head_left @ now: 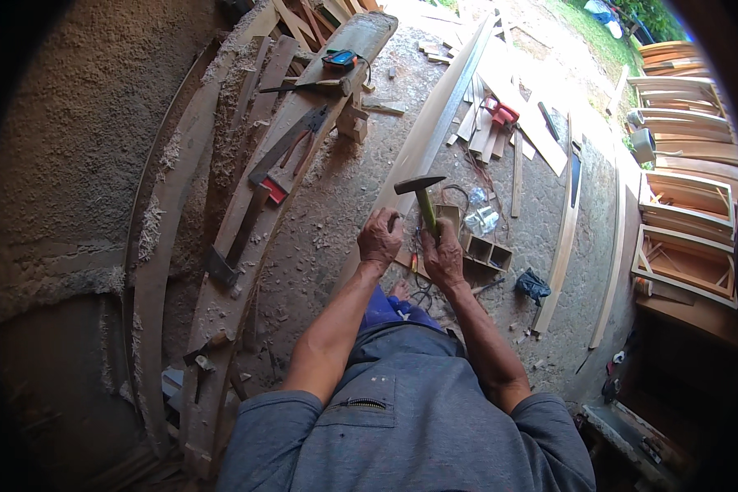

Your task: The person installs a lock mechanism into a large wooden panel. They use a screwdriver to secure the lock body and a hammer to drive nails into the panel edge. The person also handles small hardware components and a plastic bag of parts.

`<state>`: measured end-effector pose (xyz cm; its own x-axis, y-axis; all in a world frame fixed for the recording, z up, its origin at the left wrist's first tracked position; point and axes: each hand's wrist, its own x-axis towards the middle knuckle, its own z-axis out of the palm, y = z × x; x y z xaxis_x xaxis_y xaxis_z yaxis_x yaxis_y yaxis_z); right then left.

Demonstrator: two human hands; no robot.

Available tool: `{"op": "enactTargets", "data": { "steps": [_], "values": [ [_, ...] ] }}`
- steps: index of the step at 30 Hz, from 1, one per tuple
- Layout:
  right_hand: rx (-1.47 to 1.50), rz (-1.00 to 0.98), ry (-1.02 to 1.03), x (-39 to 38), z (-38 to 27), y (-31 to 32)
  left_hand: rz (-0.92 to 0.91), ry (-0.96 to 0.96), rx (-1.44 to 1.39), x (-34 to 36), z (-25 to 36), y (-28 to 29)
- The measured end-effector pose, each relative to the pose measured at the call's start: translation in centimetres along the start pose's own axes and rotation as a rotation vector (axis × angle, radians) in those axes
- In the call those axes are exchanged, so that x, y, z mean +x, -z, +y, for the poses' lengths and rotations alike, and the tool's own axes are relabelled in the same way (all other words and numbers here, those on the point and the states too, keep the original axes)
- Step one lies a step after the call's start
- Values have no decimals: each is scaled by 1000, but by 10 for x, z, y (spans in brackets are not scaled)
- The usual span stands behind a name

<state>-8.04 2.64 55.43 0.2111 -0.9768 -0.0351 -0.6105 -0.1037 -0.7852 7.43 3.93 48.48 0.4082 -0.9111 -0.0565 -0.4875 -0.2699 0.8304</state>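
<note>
My right hand [443, 256] grips the green handle of a hammer [422, 195], whose dark head is raised above a long wooden plank [435, 123]. My left hand [380, 238] is closed with the fingers pinched against the near part of that plank; whatever small thing it holds is hidden. The plank runs from near my hands away toward the top of the view. Both forearms come up from my grey shirt at the bottom.
A workbench board [303, 139] on the left carries a hand saw [283, 148], a square and a tape measure [340, 59]. A small compartmented wooden box [484, 250] lies by my right hand. Wooden frames [685, 238] stack at the right. Offcuts and shavings litter the concrete floor.
</note>
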Motion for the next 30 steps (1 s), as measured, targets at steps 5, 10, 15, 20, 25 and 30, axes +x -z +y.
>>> {"op": "enactTargets", "data": {
  "steps": [5,10,15,20,25,30],
  "values": [
    [-28,-115,190,-30,21,8,12,-7,34,-1,5,3],
    [-351,-232,128,-43,8,20,9,-21,63,1,1,-1],
    [-387,-249,110,-41,5,21,4,-21,84,-1,4,1],
    [-396,-242,105,-39,7,19,18,-34,87,-1,4,-2],
    [-488,-272,48,-37,-3,20,31,-45,84,0,1,-5],
    [-300,-179,92,-37,-6,26,53,-63,-42,-1,-5,-6]
  ]
}}
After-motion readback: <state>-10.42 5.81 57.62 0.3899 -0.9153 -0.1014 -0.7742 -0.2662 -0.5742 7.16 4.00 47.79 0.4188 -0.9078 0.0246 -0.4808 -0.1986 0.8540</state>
